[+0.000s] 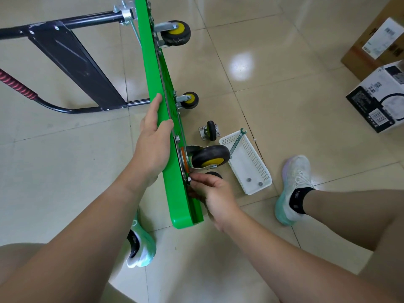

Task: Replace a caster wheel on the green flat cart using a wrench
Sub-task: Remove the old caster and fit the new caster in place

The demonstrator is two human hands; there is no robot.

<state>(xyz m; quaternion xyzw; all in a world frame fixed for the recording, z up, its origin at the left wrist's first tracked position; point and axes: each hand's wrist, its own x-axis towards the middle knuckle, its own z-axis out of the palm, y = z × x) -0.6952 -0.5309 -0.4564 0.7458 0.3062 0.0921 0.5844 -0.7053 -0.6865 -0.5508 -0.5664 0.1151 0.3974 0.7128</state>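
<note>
Cart [150, 62] stands on edge, centre of frame. Your left hand [153, 136] clasps its rim: fingers flat on the deck face, thumb hooked over. The deck is glossy, stiff and probably slippery, so hold it by the rim, as now. Your right hand [209, 191] pinches a small nut [189, 179] at the caster wheel [211, 157] plate, lower centre. Rubber tread, yellow hub, steel fork — likely heavy for its size. Wrench [237, 142] leans untouched in the perforated white basket [258, 171], just right.

Wrench [237, 142] & 2 nuts [248, 179] in basket [251, 160], R of cart [153, 62].
</note>
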